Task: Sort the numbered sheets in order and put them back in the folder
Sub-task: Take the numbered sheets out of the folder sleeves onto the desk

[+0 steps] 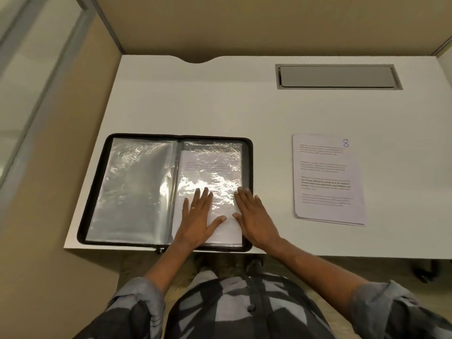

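A black zip folder (94, 192) lies open at the desk's front left, with clear plastic sleeves on both sides. A printed sheet (208, 172) sits partly inside the right sleeve, its lower end sticking out toward me. My left hand (199, 216) presses flat on that sheet with straight fingers. My right hand (254, 216) lies flat at the sheet's right edge, over the folder's border. A small stack of printed sheets (327, 179) lies to the right on the desk, the top one marked 8 in blue.
The white desk (195, 101) has a grey cable hatch (337, 76) at the back right and beige partition walls behind and to the left. The folder's zip pull (160, 250) hangs over the front edge.
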The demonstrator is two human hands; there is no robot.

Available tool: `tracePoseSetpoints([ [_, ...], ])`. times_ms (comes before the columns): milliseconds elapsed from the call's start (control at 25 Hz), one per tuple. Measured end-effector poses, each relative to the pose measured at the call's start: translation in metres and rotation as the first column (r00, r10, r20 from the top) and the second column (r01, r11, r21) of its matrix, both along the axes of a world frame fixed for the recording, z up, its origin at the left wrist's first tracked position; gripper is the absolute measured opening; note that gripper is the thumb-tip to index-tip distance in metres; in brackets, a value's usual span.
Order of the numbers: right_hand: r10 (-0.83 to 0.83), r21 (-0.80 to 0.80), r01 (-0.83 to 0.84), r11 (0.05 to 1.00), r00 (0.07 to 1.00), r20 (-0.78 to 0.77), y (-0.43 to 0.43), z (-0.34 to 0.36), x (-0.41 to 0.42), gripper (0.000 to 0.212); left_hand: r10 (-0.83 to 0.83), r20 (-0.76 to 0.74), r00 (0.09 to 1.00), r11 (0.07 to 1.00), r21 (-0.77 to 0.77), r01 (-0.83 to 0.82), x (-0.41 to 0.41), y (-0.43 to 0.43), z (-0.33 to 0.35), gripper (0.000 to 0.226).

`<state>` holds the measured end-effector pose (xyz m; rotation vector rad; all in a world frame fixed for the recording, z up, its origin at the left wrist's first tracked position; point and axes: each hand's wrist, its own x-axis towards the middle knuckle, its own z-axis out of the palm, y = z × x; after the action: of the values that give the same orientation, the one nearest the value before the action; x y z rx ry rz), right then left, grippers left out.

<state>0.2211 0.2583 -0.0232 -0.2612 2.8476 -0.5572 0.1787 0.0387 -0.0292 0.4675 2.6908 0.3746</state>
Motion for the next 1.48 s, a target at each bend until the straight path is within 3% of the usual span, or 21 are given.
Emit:
tracePoseSetpoints([
  [120, -0.014, 0.063, 0.016, 0.998, 1.0, -0.024, -0.023, -0.003, 0.007, 0.063, -0.122, -0.028, 0.992, 0.99, -0.07, 0.12, 0.006, -0.014, -0.012, 0.103],
  [280, -0.181, 0.051, 0.182, 0.982, 0.983, -0.023, -0.041, -0.001, 0.016, 0.058, -0.145, -0.089, 0.985, 0.989, -0.031, 0.143, 0.004, -0.024, -0.017, 0.077],
  [400, -0.44, -0.088, 0.439, 0.894, 0.898, 0.015, -0.048, 0.005, 0.015, 0.06, -0.096, -0.108, 0.989, 0.981, 0.159, 0.113, 0.0, -0.036, -0.005, 0.054],
  [480, -0.504, -0.139, 0.503, 0.853, 0.863, 0.029, -0.056, 0.008, 0.012, 0.063, -0.011, -0.05, 0.999, 0.937, 0.348, 0.028, -0.005, -0.05, 0.007, 0.047],
  [680, -0.339, -0.142, 0.332, 0.932, 0.941, -0.024, -0.107, 0.017, -0.011, 0.071, 0.185, 0.091, 0.979, 0.735, 0.648, -0.199, -0.008, -0.095, 0.055, 0.045],
  [800, -0.221, -0.144, 0.214, 0.966, 0.975, -0.031, -0.143, 0.029, -0.024, 0.07, 0.334, 0.22, 0.917, 0.645, 0.655, -0.393, 0.004, -0.128, 0.073, 0.049],
  [920, -0.108, -0.097, 0.103, 0.99, 0.993, -0.05, -0.17, 0.034, -0.031, 0.072, 0.427, 0.269, 0.863, 0.546, 0.684, -0.484, 0.016, -0.164, 0.075, 0.051],
  [1120, -0.111, -0.049, 0.11, 0.993, 0.993, -0.028, -0.174, 0.023, -0.04, 0.077, 0.611, 0.286, 0.738, 0.447, 0.645, -0.62, 0.017, -0.21, 0.062, 0.056],
  [1240, -0.097, 0.015, 0.097, 0.995, 0.995, -0.013, -0.161, 0.017, -0.038, 0.074, 0.675, 0.278, 0.684, 0.326, 0.719, -0.614, 0.011, -0.223, 0.061, 0.057],
  [1280, -0.095, 0.033, 0.095, 0.995, 0.995, 0.0, -0.155, 0.015, -0.037, 0.076, 0.691, 0.266, 0.672, 0.318, 0.723, -0.614, 0.008, -0.224, 0.059, 0.058],
  [1360, -0.104, 0.056, 0.102, 0.993, 0.994, 0.031, -0.146, 0.012, -0.035, 0.08, 0.703, 0.193, 0.684, 0.391, 0.699, -0.599, 0.003, -0.227, 0.053, 0.062],
  [1480, -0.116, 0.075, 0.11, 0.991, 0.99, 0.081, -0.131, 0.005, -0.029, 0.078, 0.614, 0.005, 0.789, 0.652, 0.561, -0.511, 0.0, -0.234, 0.032, 0.072],
])
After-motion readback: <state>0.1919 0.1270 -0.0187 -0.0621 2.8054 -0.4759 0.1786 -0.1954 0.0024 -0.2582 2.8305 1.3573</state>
